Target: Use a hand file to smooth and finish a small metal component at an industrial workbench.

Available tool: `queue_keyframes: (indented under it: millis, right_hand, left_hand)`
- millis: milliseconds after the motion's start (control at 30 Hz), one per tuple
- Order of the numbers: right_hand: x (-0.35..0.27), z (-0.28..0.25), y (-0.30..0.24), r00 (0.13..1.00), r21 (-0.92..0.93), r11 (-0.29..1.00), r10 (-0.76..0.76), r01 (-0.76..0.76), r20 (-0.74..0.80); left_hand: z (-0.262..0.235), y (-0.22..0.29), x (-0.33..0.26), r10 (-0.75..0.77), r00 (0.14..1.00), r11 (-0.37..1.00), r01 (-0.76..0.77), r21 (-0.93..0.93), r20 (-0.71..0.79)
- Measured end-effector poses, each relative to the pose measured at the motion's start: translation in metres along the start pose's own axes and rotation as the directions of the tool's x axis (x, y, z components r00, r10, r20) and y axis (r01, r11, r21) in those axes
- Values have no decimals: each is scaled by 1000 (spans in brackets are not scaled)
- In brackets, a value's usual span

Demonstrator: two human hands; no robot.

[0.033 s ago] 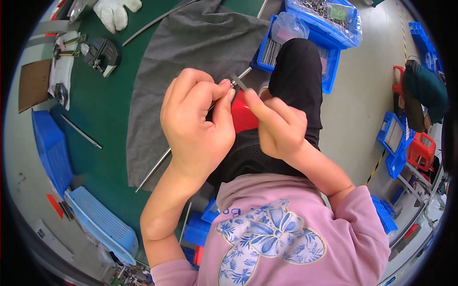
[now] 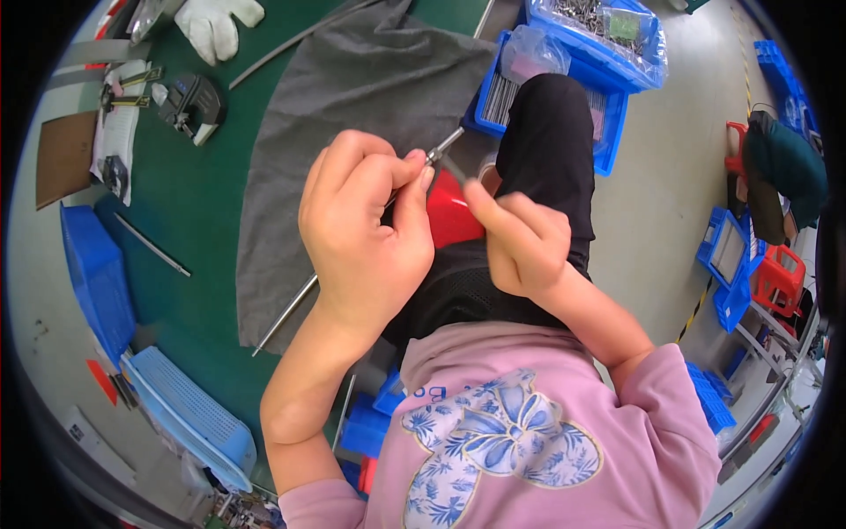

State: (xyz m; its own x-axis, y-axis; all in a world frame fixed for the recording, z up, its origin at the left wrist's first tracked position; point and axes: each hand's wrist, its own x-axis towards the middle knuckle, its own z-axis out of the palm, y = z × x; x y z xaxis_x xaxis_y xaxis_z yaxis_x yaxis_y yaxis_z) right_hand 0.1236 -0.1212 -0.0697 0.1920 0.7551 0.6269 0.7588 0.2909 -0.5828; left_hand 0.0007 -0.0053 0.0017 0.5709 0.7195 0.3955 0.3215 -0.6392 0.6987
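My left hand point(image 2: 366, 216) is closed round a slim metal rod point(image 2: 286, 315), thumb and forefinger pinching it near its upper end. The rod runs slantwise from the cloth at lower left to a bare tip beyond my fingertips, with a collar-like step by the pinch. In my closed right hand point(image 2: 526, 242) is a thin, flat grey strip point(image 2: 453, 169), blurred by motion; its exact kind cannot be made out. The strip's end is close beside the rod, just past my left fingertips; whether they touch I cannot tell. Beneath my left hand lies a grey cloth point(image 2: 291, 176).
On the green table point(image 2: 198, 291) are a white glove point(image 2: 211, 26), a black device point(image 2: 194, 106) and another rod point(image 2: 152, 244). Blue bins point(image 2: 614, 132) with metal parts stand beyond my knee. Light-blue baskets point(image 2: 189, 414) sit at left. Another person point(image 2: 784, 167) is far right.
My right hand has shifted slightly right and toward me, drawing the strip's end back from across the rod. The left hand and the rod stay nearly in place.
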Motion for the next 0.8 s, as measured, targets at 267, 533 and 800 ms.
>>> queue_keyframes:
  millis: [267,533,800]
  right_hand:
    - [81,-3,34,850,412,788,523,-458,-55]
    - [100,-9,39,872,630,605,384,-487,305]
    - [104,8,32,977,97,980,184,-174,-107]
  left_hand:
    - [-10,12,0,36,999,995,-38,91,20]
    - [8,0,20,0,1000,978,-1,207,5]
    - [10,-12,26,-42,999,990,45,132,-31]
